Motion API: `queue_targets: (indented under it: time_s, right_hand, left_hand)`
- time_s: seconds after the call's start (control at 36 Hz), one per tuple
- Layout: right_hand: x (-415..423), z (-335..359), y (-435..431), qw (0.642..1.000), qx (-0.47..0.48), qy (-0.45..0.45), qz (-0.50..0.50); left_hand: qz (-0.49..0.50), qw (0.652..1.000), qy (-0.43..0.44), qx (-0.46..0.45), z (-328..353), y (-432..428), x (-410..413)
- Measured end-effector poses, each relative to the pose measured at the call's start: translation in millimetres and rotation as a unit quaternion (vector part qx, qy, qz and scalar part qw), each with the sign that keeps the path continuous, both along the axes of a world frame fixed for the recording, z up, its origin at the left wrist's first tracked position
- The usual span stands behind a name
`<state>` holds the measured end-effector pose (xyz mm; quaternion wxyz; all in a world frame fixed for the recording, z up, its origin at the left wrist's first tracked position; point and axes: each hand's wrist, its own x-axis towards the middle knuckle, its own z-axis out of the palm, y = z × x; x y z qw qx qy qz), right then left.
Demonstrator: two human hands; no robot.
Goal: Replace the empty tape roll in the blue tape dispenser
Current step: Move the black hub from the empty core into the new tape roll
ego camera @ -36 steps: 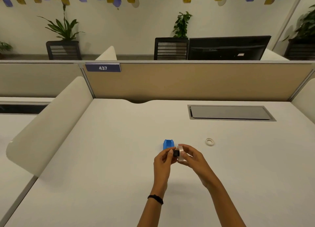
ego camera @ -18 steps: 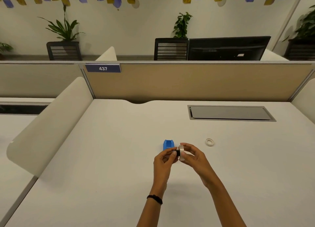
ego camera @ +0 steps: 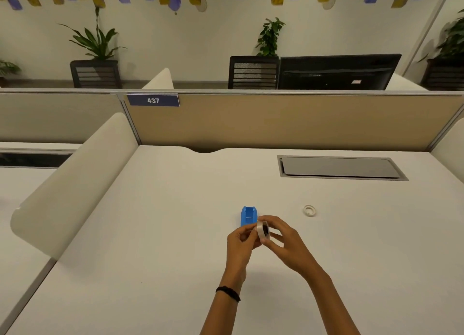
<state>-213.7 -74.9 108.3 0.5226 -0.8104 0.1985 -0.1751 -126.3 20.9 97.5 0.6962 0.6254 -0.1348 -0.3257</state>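
Note:
The blue tape dispenser point(ego camera: 248, 216) sits on the white desk point(ego camera: 175, 234), open at the top and with no roll in it. Just in front of it, both hands hold a full clear tape roll point(ego camera: 263, 231) with a black hub in its centre. My left hand point(ego camera: 240, 244) pinches the roll from the left. My right hand point(ego camera: 282, 241) grips its rim from the right. A small empty white tape core point(ego camera: 309, 210) lies flat on the desk to the right of the dispenser.
A grey cable hatch point(ego camera: 341, 167) is set into the desk at the back right. A beige partition point(ego camera: 276, 121) closes the far edge, and a curved white divider point(ego camera: 72, 184) borders the left side.
The black hub has gone further into the tape roll. Both hands stayed at the same spot and turned the roll slightly.

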Motion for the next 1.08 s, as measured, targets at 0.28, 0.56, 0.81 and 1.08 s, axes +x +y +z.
queue_targets:
  time_s: [0.28,0.56,0.81,1.08]
  right_hand:
    - [4,2,-2,1.0,-0.008,-0.017,0.006]
    - [6,2,-5,0.998,0.047,-0.003,-0.031]
    - [11,1,-4,0.998,0.039,0.011,-0.044]
    - [10,-1,-4,0.999,-0.021,-0.029,-0.007]
  left_hand:
    - [0.03,0.999,-0.036,0.004,-4,-3,-2]
    - [0.025,0.996,-0.078,0.02,-7,-4,-2]
    - [0.022,0.997,-0.078,0.014,-6,-3,-2]
    - [0.022,0.997,-0.074,0.028,-11,-4,-2]
